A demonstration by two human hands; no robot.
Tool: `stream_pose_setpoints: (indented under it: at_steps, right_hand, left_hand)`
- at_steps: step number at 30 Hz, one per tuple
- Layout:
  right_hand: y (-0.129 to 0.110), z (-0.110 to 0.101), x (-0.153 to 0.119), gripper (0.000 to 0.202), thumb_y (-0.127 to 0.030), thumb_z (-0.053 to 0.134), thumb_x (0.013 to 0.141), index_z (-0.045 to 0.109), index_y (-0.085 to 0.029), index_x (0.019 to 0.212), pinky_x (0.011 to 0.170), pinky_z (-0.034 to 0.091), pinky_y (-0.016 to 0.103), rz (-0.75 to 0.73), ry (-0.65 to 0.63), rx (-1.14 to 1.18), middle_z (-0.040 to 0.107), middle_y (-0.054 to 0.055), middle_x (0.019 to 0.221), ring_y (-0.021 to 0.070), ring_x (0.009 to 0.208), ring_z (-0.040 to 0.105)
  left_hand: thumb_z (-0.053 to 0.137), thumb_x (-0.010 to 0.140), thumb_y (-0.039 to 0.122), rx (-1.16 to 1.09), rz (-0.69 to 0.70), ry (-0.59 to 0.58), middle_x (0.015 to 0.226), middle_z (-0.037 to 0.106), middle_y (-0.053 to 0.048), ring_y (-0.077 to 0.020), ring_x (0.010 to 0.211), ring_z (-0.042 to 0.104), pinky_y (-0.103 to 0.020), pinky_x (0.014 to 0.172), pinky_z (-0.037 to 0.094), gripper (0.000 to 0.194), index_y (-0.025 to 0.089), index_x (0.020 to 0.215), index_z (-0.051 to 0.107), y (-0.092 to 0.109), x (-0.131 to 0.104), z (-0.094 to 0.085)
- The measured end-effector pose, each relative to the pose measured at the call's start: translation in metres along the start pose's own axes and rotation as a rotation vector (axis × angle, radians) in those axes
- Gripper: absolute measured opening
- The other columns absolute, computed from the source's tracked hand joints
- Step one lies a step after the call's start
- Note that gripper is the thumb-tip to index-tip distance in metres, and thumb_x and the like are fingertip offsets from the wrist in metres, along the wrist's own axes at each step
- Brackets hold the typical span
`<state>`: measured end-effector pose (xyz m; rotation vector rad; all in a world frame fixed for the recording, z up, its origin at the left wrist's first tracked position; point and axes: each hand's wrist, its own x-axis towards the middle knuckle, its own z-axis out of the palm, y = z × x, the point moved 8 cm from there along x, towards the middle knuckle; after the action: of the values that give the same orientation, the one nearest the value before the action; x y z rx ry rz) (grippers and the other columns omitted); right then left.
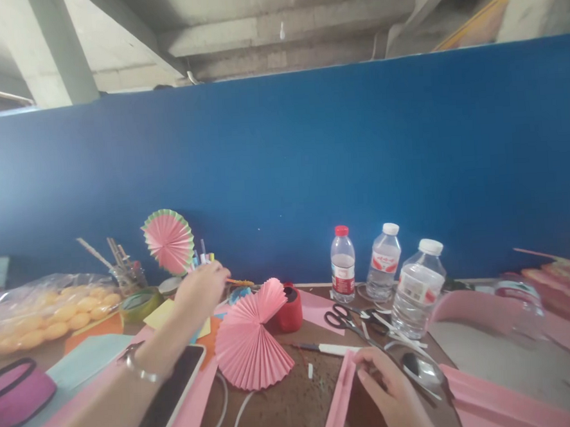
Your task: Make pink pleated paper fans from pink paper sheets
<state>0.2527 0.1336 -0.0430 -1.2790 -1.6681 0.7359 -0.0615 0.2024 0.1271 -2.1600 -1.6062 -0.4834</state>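
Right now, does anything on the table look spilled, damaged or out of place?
No spill or damage shows. The pink pleated fan looks odd: its folds leave a wedge open toward the red object, so it isn't a full round. A small white scrap lies loose nearby.

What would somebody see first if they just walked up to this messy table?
Probably the big pink pleated paper fan in the middle of the table, with a red roll of tape just behind it. Next, perhaps, the round pink fan with a green edge, standing up against the blue wall on the left. Three clear bottles stand further right, one with a bright red cap.
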Motion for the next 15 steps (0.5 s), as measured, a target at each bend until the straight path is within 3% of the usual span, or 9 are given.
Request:
stream_pose_setpoints:
  at_steps: [2,5,10,15]
  right_hand:
    - [0.0,0.001,0.002,0.017,-0.028,0.042,0.086,0.056,-0.02,0.092,0.074,0.044,0.03,0.008,-0.006,-0.003,0.059,0.004,0.088,0.0199,0.082,0.056]
    - [0.001,0.002,0.005,0.016,-0.027,0.044,0.085,0.057,-0.02,0.09,0.074,0.044,0.029,0.009,-0.008,-0.005,0.06,0.004,0.086,0.0202,0.083,0.056]
    - [0.004,0.001,0.007,0.015,-0.024,0.046,0.083,0.06,-0.02,0.088,0.071,0.044,0.027,0.028,0.007,0.019,0.062,0.003,0.086,0.0199,0.081,0.057]
    - [0.004,0.002,0.007,0.015,-0.023,0.047,0.082,0.06,-0.021,0.088,0.072,0.044,0.027,0.073,-0.01,0.074,0.063,0.002,0.084,0.0196,0.08,0.058]
  left_hand:
    - [0.045,0.078,0.004,0.091,0.012,-0.04,0.082,0.059,-0.008,-0.0196,0.079,0.054,-0.031,0.074,0.039,0.022,0.013,0.078,0.065,-0.03,0.027,0.005]
    - [0.048,0.076,0.001,0.172,0.07,-0.119,0.077,0.059,-0.009,-0.0207,0.081,0.054,-0.03,0.073,0.038,0.021,0.012,0.069,0.064,-0.052,0.046,0.021]
    - [0.046,0.077,0.0,0.235,0.121,-0.165,0.08,0.06,-0.011,-0.0238,0.085,0.055,-0.032,0.071,0.038,0.024,0.013,0.067,0.063,-0.064,0.056,0.047]
    - [0.041,0.077,-0.002,0.197,0.124,-0.183,0.083,0.06,-0.012,-0.0249,0.085,0.056,-0.034,0.071,0.039,0.027,0.015,0.075,0.062,-0.067,0.063,0.055]
